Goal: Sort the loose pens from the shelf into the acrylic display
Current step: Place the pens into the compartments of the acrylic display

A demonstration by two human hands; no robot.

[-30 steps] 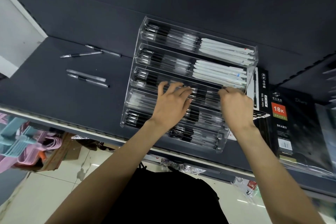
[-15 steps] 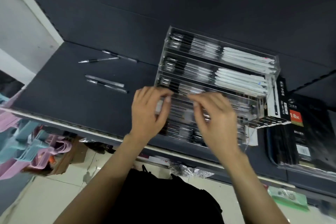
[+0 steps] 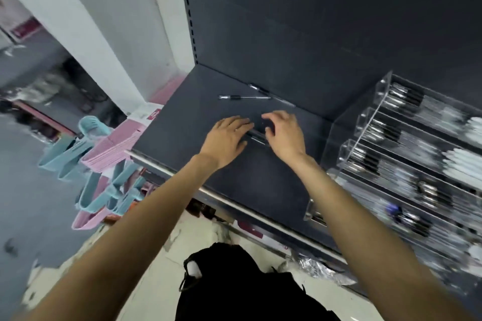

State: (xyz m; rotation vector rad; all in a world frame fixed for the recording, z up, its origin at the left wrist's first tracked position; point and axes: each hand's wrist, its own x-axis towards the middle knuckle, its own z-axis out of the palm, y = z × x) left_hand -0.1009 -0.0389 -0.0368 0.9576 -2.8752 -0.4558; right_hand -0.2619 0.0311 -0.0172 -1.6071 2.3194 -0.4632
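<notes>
Two loose pens (image 3: 257,135) lie side by side on the dark shelf (image 3: 260,182), between my hands. My left hand (image 3: 225,139) rests with straight fingers on their left ends. My right hand (image 3: 285,133) arches curled fingers over their right ends, thumb at the pens; blur hides whether it grips them. Two more pens lie further back: one clear with a black grip (image 3: 245,97), one against the back wall (image 3: 260,90). The tiered acrylic display (image 3: 365,138), holding rows of black and white pens, stands to the right.
The shelf's metal front edge (image 3: 234,206) runs below my wrists. Blue and pink plastic hangers (image 3: 104,190) hang lower left. A white pillar (image 3: 104,34) borders the shelf on the left. The dark back panel (image 3: 313,21) rises behind.
Both hands left the display's trays and moved left to the pair of loose pens. The view swung left, so the display now sits at the right edge.
</notes>
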